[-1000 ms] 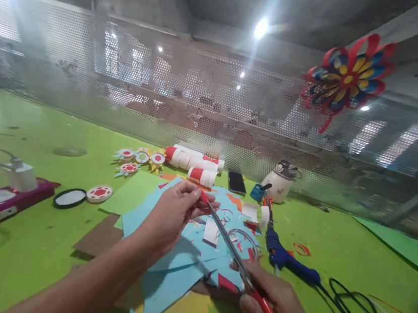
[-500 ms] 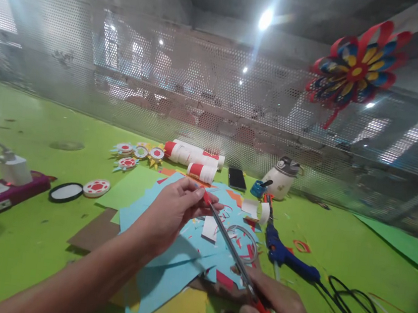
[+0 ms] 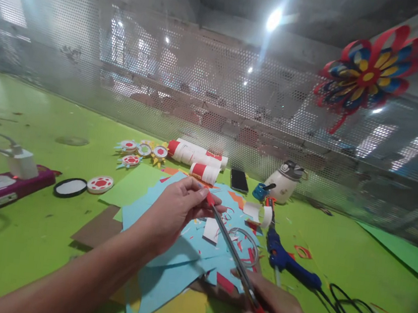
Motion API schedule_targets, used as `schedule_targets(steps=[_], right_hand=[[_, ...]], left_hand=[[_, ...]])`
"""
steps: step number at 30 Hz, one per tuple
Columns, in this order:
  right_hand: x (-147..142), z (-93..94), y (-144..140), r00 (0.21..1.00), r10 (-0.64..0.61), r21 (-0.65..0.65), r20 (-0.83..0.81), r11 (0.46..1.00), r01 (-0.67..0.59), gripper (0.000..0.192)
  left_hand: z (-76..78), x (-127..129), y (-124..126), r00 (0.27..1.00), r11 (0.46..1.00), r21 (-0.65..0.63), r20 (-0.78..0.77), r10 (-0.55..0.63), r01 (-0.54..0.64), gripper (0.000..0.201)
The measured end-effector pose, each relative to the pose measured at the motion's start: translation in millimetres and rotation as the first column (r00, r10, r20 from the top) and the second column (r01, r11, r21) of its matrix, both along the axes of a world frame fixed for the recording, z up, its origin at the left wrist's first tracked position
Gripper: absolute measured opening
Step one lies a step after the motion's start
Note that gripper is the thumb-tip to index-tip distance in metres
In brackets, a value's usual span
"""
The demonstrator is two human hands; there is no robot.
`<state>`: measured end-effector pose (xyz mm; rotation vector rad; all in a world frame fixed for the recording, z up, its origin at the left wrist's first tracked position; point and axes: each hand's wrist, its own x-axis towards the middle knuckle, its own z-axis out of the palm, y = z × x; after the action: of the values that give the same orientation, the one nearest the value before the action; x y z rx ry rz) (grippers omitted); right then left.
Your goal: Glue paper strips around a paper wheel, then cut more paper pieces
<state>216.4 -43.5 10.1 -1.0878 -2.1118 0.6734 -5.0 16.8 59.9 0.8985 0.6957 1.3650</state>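
Observation:
My left hand (image 3: 183, 206) pinches a small red piece of paper (image 3: 210, 199) between thumb and fingers, above the middle of the pile. My right hand (image 3: 276, 307) is closed round the red handles of a pair of scissors (image 3: 235, 253). The long blades slant up to the left, and their tips meet the red piece; whether they are parted I cannot tell. Beneath both hands lie light blue paper sheets (image 3: 163, 283), strewn with red and white snippets. A white paper piece (image 3: 211, 230) and a clear ring (image 3: 254, 253) rest beside the blades.
A blue glue gun (image 3: 294, 266) with a black cable lies at right, near a white jug (image 3: 284, 183) and a phone (image 3: 239, 180). Paper cups (image 3: 205, 173) and decorated discs (image 3: 130, 160) stand behind. At left is a purple power strip (image 3: 6, 192).
The view has shifted slightly, so the table things sit a little further right. Both hands keep nearly the same pose, with the scissor tips still at the red piece.

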Motion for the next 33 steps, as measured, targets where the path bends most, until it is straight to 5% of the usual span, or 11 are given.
schedule_targets(steps=[16,33], right_hand=[[-1.5,-1.7,-4.3,0.998,0.061,-0.138,-0.005,0.989,-0.061,0.046],[-3.9,2.9,-4.1,0.998,0.059,-0.128,0.014,0.990,-0.057,0.049]], left_hand=[[-3.3,-0.3,1.1,1.000,0.998,0.049,0.004,-0.029,0.029,0.015],[-5.4,7.0,-1.9,0.996,0.998,0.034,0.065,0.053,-0.055,0.014]])
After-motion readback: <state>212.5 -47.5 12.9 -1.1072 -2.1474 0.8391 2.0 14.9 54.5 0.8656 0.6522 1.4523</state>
